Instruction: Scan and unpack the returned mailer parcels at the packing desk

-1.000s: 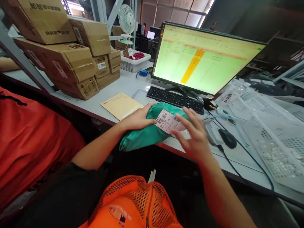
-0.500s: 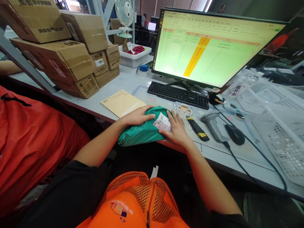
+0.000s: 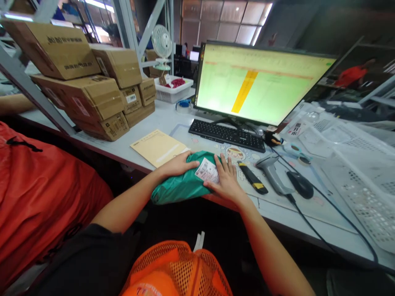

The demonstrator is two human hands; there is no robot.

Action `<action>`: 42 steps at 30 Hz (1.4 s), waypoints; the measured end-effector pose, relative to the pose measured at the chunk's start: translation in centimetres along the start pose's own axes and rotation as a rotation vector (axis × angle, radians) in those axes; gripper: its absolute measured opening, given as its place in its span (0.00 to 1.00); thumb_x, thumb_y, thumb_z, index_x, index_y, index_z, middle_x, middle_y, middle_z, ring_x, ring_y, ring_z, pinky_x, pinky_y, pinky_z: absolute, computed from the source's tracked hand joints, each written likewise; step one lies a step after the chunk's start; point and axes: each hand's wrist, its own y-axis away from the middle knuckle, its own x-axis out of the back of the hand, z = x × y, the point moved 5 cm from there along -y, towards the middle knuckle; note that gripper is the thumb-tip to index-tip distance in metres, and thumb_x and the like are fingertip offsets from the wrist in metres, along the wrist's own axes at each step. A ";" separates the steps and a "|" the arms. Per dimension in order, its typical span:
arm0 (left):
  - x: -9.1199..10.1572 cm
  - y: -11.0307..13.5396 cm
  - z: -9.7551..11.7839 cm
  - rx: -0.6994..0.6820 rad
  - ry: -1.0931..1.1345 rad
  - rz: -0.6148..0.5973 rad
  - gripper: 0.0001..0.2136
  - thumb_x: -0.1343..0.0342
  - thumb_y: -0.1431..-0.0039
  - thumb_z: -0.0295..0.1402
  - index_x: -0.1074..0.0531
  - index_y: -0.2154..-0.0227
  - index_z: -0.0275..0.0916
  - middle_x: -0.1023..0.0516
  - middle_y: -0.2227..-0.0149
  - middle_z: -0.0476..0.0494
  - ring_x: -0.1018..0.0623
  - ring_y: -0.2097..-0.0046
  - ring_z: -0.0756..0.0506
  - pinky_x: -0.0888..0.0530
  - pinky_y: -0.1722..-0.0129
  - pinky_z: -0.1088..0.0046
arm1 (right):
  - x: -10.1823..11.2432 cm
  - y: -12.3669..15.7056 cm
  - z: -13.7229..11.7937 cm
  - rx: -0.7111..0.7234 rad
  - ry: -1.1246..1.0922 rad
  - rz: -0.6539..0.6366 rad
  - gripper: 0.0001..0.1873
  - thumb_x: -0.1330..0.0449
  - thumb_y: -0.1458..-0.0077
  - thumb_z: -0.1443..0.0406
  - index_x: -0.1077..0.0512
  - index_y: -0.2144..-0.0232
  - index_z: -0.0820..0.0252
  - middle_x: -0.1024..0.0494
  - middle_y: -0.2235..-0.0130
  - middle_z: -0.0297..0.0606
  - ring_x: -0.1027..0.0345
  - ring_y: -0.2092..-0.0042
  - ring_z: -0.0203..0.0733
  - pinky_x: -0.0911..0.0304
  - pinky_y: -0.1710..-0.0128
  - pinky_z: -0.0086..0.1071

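Observation:
A green plastic parcel [image 3: 179, 187] lies at the front edge of the desk, partly jutting over it. A white shipping label [image 3: 205, 171] with a barcode faces up on its right half. From the left, my left hand [image 3: 176, 165] grips the parcel, thumb on top and the other fingers over the far side. My right hand [image 3: 227, 183] holds the right end, its thumb at the label's lower corner and its fingers slightly spread. To the right of that hand is a black and yellow box cutter [image 3: 253, 179], untouched.
Behind the hands are a yellowish envelope [image 3: 157, 148], a keyboard [image 3: 226, 135] and a monitor [image 3: 265, 82]. A barcode scanner [image 3: 274, 174], mouse [image 3: 300, 184] and white baskets [image 3: 354, 193] stand right. Cardboard boxes [image 3: 92, 96] are stacked left, near a red bag [image 3: 46, 205].
The camera view has tilted upward, so the desk, parcel and hands sit lower in the picture. Both hands keep nearly the same hold on the parcel.

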 end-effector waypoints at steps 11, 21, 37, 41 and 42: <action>0.6 1.4 -0.3 -0.016 0.148 0.304 0.19 0.42 0.37 0.44 0.27 0.48 0.39 0.19 0.45 0.36 0.21 0.41 0.35 0.29 0.36 0.53 | 12.4 4.3 17.9 -0.799 0.376 0.015 0.40 0.47 0.37 0.46 0.29 0.35 0.71 0.23 0.42 0.65 0.26 0.43 0.71 0.30 0.46 0.56; -1.5 1.1 0.6 0.034 0.098 0.320 0.19 0.42 0.37 0.39 0.28 0.46 0.37 0.20 0.44 0.32 0.23 0.40 0.33 0.30 0.37 0.52 | 10.9 1.9 14.7 -0.793 0.392 -0.067 0.23 0.46 0.38 0.62 0.24 0.48 0.73 0.19 0.51 0.63 0.22 0.49 0.63 0.29 0.53 0.44; -2.9 1.5 0.9 0.044 0.138 0.313 0.19 0.45 0.35 0.39 0.29 0.44 0.37 0.20 0.44 0.34 0.22 0.41 0.34 0.29 0.38 0.54 | 15.5 5.0 -0.4 -0.025 -0.188 -0.265 0.20 0.37 0.40 0.49 0.19 0.56 0.56 0.16 0.59 0.39 0.24 0.60 0.48 0.29 0.57 0.37; -2.8 1.5 0.4 0.030 0.159 0.323 0.19 0.44 0.36 0.40 0.28 0.46 0.37 0.19 0.44 0.34 0.22 0.41 0.34 0.29 0.38 0.53 | 14.3 4.0 2.9 -0.096 -0.186 -0.242 0.21 0.40 0.39 0.47 0.21 0.58 0.58 0.18 0.63 0.40 0.26 0.62 0.48 0.31 0.61 0.38; -2.8 1.5 0.2 0.021 0.168 0.318 0.19 0.44 0.36 0.40 0.28 0.46 0.37 0.19 0.44 0.34 0.22 0.40 0.34 0.29 0.38 0.53 | 14.2 3.7 4.0 -0.119 -0.174 -0.209 0.22 0.40 0.39 0.47 0.21 0.58 0.58 0.17 0.62 0.40 0.25 0.61 0.49 0.31 0.60 0.38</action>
